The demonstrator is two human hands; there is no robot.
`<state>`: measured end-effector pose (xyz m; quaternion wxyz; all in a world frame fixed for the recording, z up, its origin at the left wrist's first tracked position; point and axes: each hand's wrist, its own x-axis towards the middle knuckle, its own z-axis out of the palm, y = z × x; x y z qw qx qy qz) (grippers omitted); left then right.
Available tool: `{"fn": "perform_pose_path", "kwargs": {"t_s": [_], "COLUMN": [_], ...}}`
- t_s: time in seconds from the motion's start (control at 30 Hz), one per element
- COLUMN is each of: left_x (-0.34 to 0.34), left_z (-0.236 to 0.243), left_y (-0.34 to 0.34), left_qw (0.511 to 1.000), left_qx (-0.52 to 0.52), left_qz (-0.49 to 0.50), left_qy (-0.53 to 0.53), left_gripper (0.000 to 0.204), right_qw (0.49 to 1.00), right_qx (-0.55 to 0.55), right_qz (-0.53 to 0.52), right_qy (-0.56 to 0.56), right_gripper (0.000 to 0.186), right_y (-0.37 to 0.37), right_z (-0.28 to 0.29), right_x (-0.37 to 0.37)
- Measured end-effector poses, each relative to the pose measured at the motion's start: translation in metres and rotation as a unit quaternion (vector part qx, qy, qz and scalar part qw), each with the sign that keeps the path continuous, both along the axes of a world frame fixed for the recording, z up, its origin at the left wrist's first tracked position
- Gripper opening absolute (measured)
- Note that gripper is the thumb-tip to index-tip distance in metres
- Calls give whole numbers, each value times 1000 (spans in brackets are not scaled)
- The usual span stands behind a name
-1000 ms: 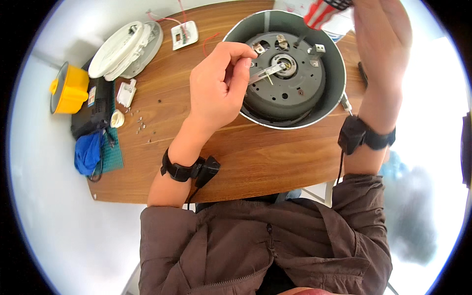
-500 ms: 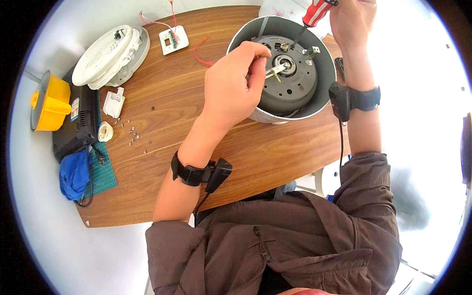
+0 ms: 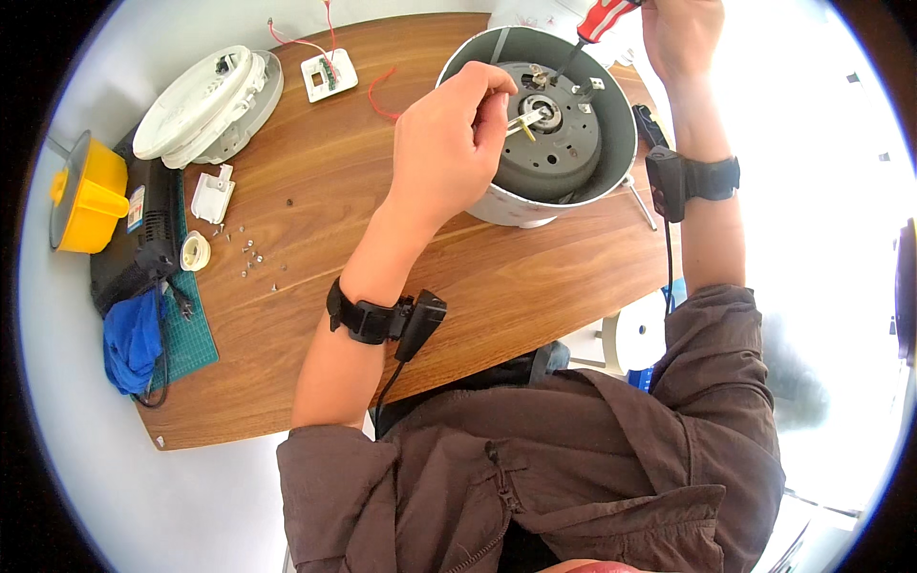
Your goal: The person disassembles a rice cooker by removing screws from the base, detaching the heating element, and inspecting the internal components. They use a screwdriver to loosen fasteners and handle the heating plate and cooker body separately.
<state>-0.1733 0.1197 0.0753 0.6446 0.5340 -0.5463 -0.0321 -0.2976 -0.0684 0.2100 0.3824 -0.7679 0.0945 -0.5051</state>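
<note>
Your right hand [image 3: 680, 33] has brought the screwdriver [image 3: 594, 27] down into the pot [image 3: 497, 199]; left hand [image 3: 447, 143] pinches a tool [image 3: 523, 122]. Next, seat the tip squarely.

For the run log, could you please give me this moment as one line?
left hand: pinching small tool at hub | right hand: red-handled screwdriver, tip inside upturned appliance base | loose screws on wooden table

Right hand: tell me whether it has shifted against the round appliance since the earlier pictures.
Yes. The right hand has gone from over the round appliance's right rim to its far rim, now bringing a red-handled screwdriver inside.
</note>
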Motion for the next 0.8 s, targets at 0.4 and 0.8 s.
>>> {"fn": "perform_pose_path", "kwargs": {"t_s": [0.4, 0.8], "left_x": [1, -2], "left_z": [5, 5], "left_y": [4, 5], "left_qw": [999, 1000], "left_qx": [38, 18], "left_qz": [7, -8], "left_qy": [-6, 19], "left_gripper": [7, 9], "right_qw": [977, 986], "right_qx": [88, -85], "right_qz": [174, 141], "right_qy": [-82, 15], "right_gripper": [25, 35], "right_y": [13, -10], "right_z": [-4, -4], "right_x": [21, -7]}}
